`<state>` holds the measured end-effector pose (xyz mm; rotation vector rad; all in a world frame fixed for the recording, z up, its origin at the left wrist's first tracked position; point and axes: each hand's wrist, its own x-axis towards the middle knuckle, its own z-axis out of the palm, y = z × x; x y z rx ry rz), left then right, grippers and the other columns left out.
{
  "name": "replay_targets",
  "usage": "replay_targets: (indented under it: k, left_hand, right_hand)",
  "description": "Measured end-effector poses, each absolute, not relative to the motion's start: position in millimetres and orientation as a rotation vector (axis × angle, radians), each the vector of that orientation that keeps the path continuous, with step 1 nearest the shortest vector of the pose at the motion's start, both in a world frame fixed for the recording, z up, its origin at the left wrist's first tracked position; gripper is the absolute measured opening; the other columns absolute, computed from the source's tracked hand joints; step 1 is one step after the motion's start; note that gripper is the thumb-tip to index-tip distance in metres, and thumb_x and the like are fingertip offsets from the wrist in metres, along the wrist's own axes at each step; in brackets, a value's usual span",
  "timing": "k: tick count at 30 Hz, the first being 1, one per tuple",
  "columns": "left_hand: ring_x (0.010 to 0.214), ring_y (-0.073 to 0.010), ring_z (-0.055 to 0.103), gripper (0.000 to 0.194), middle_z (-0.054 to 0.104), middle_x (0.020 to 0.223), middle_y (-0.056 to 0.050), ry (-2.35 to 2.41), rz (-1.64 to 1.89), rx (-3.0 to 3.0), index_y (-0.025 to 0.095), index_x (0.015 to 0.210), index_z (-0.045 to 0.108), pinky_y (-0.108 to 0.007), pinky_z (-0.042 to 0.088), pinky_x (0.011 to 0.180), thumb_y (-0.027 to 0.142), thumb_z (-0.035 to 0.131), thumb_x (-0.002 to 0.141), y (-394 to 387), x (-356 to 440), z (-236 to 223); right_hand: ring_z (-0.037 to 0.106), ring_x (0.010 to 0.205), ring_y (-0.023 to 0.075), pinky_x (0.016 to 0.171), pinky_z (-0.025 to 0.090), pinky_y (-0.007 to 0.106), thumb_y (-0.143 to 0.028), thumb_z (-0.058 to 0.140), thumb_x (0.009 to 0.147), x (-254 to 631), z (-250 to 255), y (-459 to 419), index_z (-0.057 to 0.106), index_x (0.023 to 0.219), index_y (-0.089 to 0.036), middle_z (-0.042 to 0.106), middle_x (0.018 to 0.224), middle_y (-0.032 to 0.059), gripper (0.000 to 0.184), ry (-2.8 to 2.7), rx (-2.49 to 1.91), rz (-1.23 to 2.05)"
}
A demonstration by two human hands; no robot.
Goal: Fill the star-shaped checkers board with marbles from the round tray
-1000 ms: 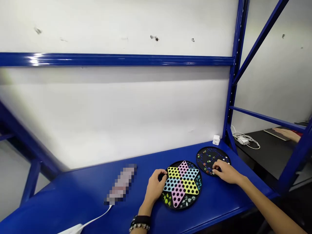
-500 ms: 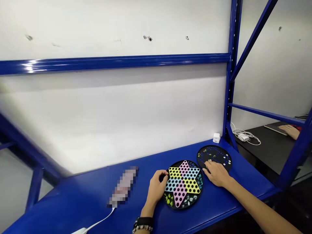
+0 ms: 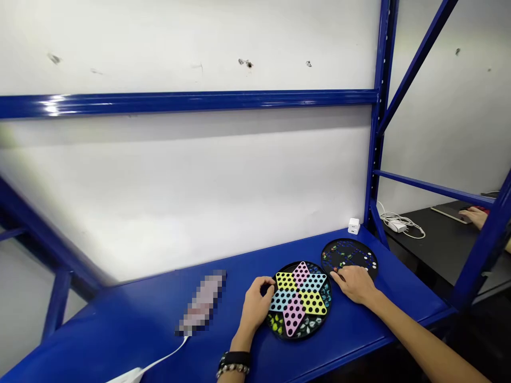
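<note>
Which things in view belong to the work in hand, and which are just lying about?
In use:
star board, left hand at its edge
round black tray, right hand over its near edge
coloured pieces on both

Lying about:
pixelated item with white cable
white block
cable bundle on the black table

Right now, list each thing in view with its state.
Star board: flat, glassy pieces around its star
Round tray: flat, holding colored pieces
Left hand: curled at board's rim
Right hand: curled over tray's edge
White adapters: stacked
Charger: cable loosely coiled
Blurred device: corded
</note>
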<state>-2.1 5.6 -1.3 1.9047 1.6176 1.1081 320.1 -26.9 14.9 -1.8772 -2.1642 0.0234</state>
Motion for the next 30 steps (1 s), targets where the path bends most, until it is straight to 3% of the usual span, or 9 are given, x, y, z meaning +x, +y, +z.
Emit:
replay_targets:
  k: [7,11,14,17,20,22,24,27,30]
  left_hand:
    - [0.096,-0.0237,0.064,0.018,0.069,0.096,-0.005,1.615,1.13,1.899,0.022,0.084,0.062,-0.039,0.05,0.09,0.032,0.049,0.077,3.9,0.4,0.4]
    - [0.094,-0.0228,0.065,0.018,0.069,0.095,-0.004,1.627,1.125,1.908,0.022,0.083,0.063,-0.037,0.051,0.089,0.032,0.05,0.076,3.2,1.3,1.8]
    - [0.094,-0.0229,0.065,0.018,0.069,0.096,-0.005,1.632,1.126,1.915,0.022,0.084,0.063,-0.038,0.051,0.088,0.032,0.049,0.077,3.8,0.9,0.8]
    - [0.094,-0.0229,0.065,0.018,0.07,0.095,-0.005,1.624,1.128,1.915,0.022,0.084,0.063,-0.038,0.051,0.088,0.032,0.049,0.077,4.8,-0.2,-0.8]
    - [0.094,-0.0231,0.065,0.018,0.07,0.095,-0.005,1.62,1.134,1.911,0.022,0.084,0.063,-0.038,0.051,0.088,0.032,0.05,0.077,5.7,-1.2,-1.3]
    - [0.095,-0.0235,0.065,0.018,0.07,0.096,-0.005,1.624,1.132,1.909,0.022,0.084,0.063,-0.038,0.051,0.088,0.032,0.05,0.077,5.8,-1.6,-0.7]
    - [0.095,-0.0237,0.065,0.018,0.07,0.096,-0.005,1.628,1.131,1.907,0.022,0.083,0.063,-0.038,0.051,0.088,0.032,0.05,0.077,5.4,-1.6,0.5]
    - [0.095,-0.0235,0.065,0.018,0.07,0.096,-0.005,1.632,1.128,1.9,0.022,0.084,0.063,-0.038,0.051,0.088,0.033,0.05,0.077,4.8,-1.1,2.0]
    - [0.094,-0.0234,0.065,0.018,0.07,0.095,-0.005,1.631,1.133,1.902,0.022,0.083,0.063,-0.037,0.052,0.088,0.032,0.05,0.077,4.2,-0.6,2.0]
  right_hand:
    - [0.061,0.06,0.0187,0.062,0.038,0.028,-0.049,0.034,0.097,322.2,13.0,-25.0,0.058,0.053,-0.019,0.065,0.061,0.0081,0.059,-1.966,-1.84,0.172]
    - [0.038,0.04,0.0115,0.045,0.028,0.025,-0.057,0.043,0.091,343.9,16.6,-7.9,0.032,0.045,-0.022,0.036,0.041,-0.0013,0.059,-1.287,-1.546,0.675]
    - [0.021,0.036,0.0082,0.037,0.02,0.022,-0.053,0.042,0.091,366.3,28.5,8.1,0.024,0.052,-0.024,0.02,0.041,-0.0074,0.052,-0.699,-1.161,1.07]
    - [0.025,0.037,0.0073,0.036,0.02,0.019,-0.044,0.039,0.092,376.5,38.3,16.3,0.031,0.059,-0.023,0.025,0.045,-0.0081,0.041,-0.491,-0.974,1.27]
    - [0.025,0.038,0.0078,0.036,0.02,0.019,-0.039,0.036,0.092,367.1,37.0,16.0,0.037,0.064,-0.022,0.031,0.049,-0.007,0.033,-0.823,-1.234,1.299]
    - [0.029,0.04,0.009,0.039,0.023,0.021,-0.04,0.038,0.092,354.8,33.1,13.9,0.04,0.064,-0.022,0.035,0.05,-0.0052,0.034,-1.157,-1.442,1.183]
    - [0.042,0.049,0.0114,0.046,0.03,0.022,-0.038,0.041,0.092,342.5,31.5,11.4,0.047,0.067,-0.02,0.046,0.057,-0.001,0.032,-1.378,-1.575,1.015]
    - [0.06,0.072,0.0177,0.061,0.038,0.025,-0.026,0.041,0.093,328.1,35.4,7.4,0.057,0.093,-0.018,0.061,0.083,0.0073,0.018,-1.728,-1.813,0.709]
    - [0.064,0.09,0.0261,0.069,0.04,0.03,-0.022,0.041,0.094,319.1,38.8,3.9,0.051,0.117,-0.015,0.063,0.101,0.0159,0.026,-2.143,-1.987,0.461]
